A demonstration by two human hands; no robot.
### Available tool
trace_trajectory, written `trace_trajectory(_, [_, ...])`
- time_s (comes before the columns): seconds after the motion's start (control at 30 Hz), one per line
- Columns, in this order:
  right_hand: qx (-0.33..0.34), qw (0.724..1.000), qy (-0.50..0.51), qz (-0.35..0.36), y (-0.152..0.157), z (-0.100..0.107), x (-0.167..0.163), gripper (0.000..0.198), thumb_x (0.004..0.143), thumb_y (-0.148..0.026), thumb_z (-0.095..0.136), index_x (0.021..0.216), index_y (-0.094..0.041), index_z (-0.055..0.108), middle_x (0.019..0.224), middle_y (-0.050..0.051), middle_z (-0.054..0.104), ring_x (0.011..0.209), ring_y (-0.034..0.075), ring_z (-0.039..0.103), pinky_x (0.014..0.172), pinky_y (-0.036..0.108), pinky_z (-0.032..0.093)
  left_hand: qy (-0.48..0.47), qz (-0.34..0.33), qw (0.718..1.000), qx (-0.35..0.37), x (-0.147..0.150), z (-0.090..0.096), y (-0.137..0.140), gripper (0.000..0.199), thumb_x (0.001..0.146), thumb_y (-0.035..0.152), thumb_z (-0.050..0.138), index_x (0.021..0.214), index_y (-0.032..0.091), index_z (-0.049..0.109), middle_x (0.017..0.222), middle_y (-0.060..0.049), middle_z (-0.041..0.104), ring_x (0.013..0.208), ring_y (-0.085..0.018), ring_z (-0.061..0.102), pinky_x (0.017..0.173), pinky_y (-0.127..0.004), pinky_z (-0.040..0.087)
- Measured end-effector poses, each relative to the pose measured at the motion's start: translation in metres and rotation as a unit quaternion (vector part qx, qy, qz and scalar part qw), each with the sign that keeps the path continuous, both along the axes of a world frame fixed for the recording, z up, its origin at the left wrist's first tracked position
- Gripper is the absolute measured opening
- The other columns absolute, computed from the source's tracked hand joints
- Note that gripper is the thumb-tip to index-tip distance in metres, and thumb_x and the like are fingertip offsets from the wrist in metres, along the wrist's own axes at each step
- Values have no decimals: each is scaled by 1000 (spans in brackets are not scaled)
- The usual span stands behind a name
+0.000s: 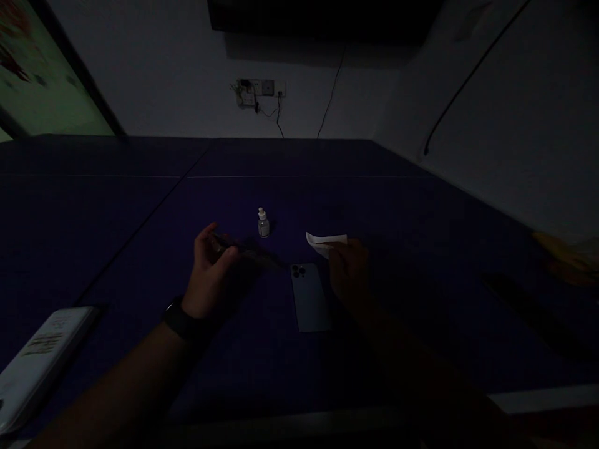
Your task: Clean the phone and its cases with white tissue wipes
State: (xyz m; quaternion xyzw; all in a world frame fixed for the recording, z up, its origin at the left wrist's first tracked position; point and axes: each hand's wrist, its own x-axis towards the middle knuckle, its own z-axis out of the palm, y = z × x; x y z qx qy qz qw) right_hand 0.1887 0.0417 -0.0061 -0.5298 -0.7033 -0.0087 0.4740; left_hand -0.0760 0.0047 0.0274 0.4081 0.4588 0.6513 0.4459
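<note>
In my left hand point(206, 274), fingers and thumb pinch the edges of a thin see-through phone case point(253, 254), held tilted above the table; its details are lost in the dark. My right hand point(349, 268) grips a folded white tissue point(325, 242) between thumb and fingers. Between the two hands a blue phone point(310, 299) lies face down, its camera cluster toward the far side. Beyond my left hand a small dropper bottle point(263, 224) with a white cap stands upright.
The dark blue table point(262, 362) runs to the far wall. At the left lies a white packet point(47, 355) with writing on it. A long dark object point(524, 305) rests at the right, near something yellow point(561, 252). Sockets with cables point(259, 90) are on the wall.
</note>
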Motion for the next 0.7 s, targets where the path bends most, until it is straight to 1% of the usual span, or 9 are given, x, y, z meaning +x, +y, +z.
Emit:
trace_trajectory(0.03, [-1,1000,4,-2,2,-1,2,37,95,-27,42,87,-21,78,78,7,69,81,25,61,80,41,43,75,14,997,20,-3,0,-1,76,69,46,88,131,32,45,120,-2,57,111,-19,59,101,-39,49])
trace_trajectory(0.1, [-1,1000,11,-2,6,-4,3,37,95,-26,42,90,-21,79,80,8,70,82,25,61,80,41,45,214,48,974,62,-10,-1,-2,82,63,45,91,126,29,41,124,-5,54,113,-23,59,98,-42,50])
trace_trajectory(0.17, [0,1000,18,-2,9,-6,5,37,95,-27,42,95,-21,79,85,8,71,87,26,62,82,41,45,322,67,939,104,-18,-2,-4,83,63,47,90,125,28,39,129,-8,48,113,-25,58,95,-44,53])
trace_trajectory(0.27, [2,1000,26,-1,11,-8,6,39,96,-28,41,99,-21,79,86,8,72,88,25,62,83,41,46,463,94,873,119,-27,2,-7,72,69,56,83,121,24,45,126,-11,48,117,-31,55,99,-51,52])
trace_trajectory(0.33, [0,1000,28,5,11,-9,6,39,96,-29,41,98,-21,80,84,8,72,86,25,62,81,40,47,511,96,849,94,-31,6,-8,64,78,61,72,120,20,49,123,-13,49,117,-32,55,100,-53,51])
trace_trajectory(0.43, [-4,1000,22,21,9,-9,4,39,96,-29,41,95,-22,79,85,8,73,85,25,62,82,40,46,533,94,840,29,-33,13,-11,62,87,65,58,124,16,55,126,-15,49,110,-30,59,100,-53,53])
trace_trajectory(0.53, [-7,999,13,34,7,-8,2,37,96,-28,42,92,-22,78,88,7,76,85,24,62,82,41,45,564,83,821,-8,-30,19,-18,67,87,69,56,125,16,61,125,-15,52,106,-30,62,99,-51,54])
trace_trajectory(0.63, [-6,999,6,35,6,-8,1,37,96,-27,41,90,-22,77,90,7,77,85,24,62,82,41,45,616,52,785,-17,-26,24,-27,60,89,68,54,116,17,71,125,-16,59,108,-32,63,99,-50,53])
trace_trajectory(0.7, [-6,999,2,33,7,-9,2,37,96,-27,41,89,-22,77,89,7,77,85,25,62,82,41,44,653,12,757,-30,-23,24,-33,54,93,63,52,116,20,74,126,-17,62,107,-33,63,99,-50,52])
